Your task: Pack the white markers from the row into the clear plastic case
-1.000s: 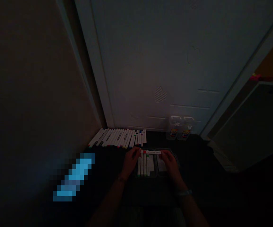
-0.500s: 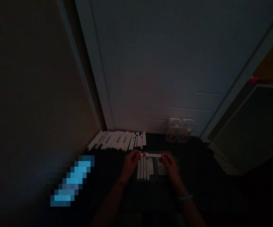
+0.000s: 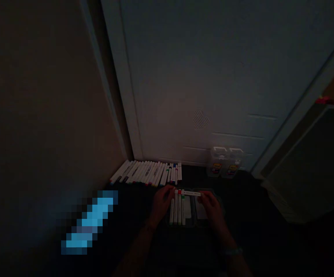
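Observation:
A white marker [image 3: 192,193] with a red band lies crosswise between my two hands. My left hand [image 3: 163,198] pinches its left end, and my right hand [image 3: 211,204] grips the right end. Below it sits an open clear plastic case [image 3: 195,221], its two halves spread flat. Several white markers [image 3: 179,213] stand side by side in the left half, their upper ends partly hidden by the held marker. A pale sheet or card shows in each half. The dim light blurs the fingertips.
A long row of white markers [image 3: 146,172] with coloured ends lies along the wall at the back left. Two clear plastic cases [image 3: 224,163] with handles and labels stand upright at the back right. A pixelated bright blue patch [image 3: 90,221] is at the left of the dark tabletop [image 3: 250,215].
The whole view has shifted slightly, so everything appears a little further right and lower. Both hands still hold the marker, which now tilts slightly down to the right.

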Demonstrator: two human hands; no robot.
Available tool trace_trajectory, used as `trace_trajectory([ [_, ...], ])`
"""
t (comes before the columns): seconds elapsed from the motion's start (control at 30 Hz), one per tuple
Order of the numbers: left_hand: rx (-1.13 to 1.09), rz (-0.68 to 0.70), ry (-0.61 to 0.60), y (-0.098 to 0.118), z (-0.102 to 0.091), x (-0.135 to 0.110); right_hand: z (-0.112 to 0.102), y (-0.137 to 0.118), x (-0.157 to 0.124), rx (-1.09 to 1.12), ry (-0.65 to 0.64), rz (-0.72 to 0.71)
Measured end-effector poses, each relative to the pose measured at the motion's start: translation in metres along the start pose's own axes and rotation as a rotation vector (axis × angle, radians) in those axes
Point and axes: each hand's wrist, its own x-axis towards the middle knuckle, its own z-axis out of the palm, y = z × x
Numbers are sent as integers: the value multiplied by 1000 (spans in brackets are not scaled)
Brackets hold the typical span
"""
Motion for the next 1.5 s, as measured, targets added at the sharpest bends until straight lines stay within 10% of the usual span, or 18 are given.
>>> trace_trajectory([
  [1.5,25,-31,21,3,-1,2,3,-8,-1,52,-7,50],
])
